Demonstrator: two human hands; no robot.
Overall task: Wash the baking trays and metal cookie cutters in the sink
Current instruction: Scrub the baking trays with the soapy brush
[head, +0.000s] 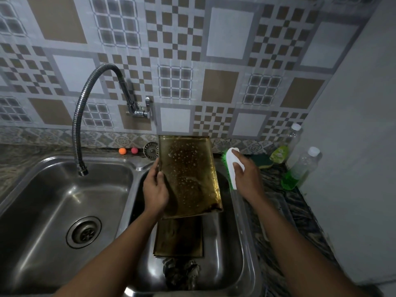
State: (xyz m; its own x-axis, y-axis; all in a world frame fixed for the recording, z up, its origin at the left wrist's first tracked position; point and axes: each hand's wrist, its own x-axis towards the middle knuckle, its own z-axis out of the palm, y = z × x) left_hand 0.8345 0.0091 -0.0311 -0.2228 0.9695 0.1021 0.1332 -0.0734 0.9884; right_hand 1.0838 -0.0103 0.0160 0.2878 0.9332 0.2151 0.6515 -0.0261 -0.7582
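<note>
At nine o'clock the stainless-steel left basin (pixel 42 200) lay open save the ribbed chrome hose tap (pixel 75 125) overhanging its far edge, while a tilted brown-stained baking tray (pixel 189 179), stacked trays (pixel 179 236) and metal cutters (pixel 182 273) crowded the right basin (pixel 227 243).

Dark marbled counter (pixel 304 213), double steel sink (pixel 139 166) set in. Back edge: orange ball (pixel 122 151), pink ball (pixel 134 150), strainer (pixel 151 149). Right side: sponge (pixel 262 161), green pouch (pixel 278 154), bottle with green liquid (pixel 301 170), clear bottle (pixel 294 138).

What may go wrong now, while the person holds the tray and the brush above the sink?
The left hand grips the wet tray by one edge only, so it may slip onto the stacked trays below. The right hand with the brush is near the leaning bottle and might knock it over.
</note>
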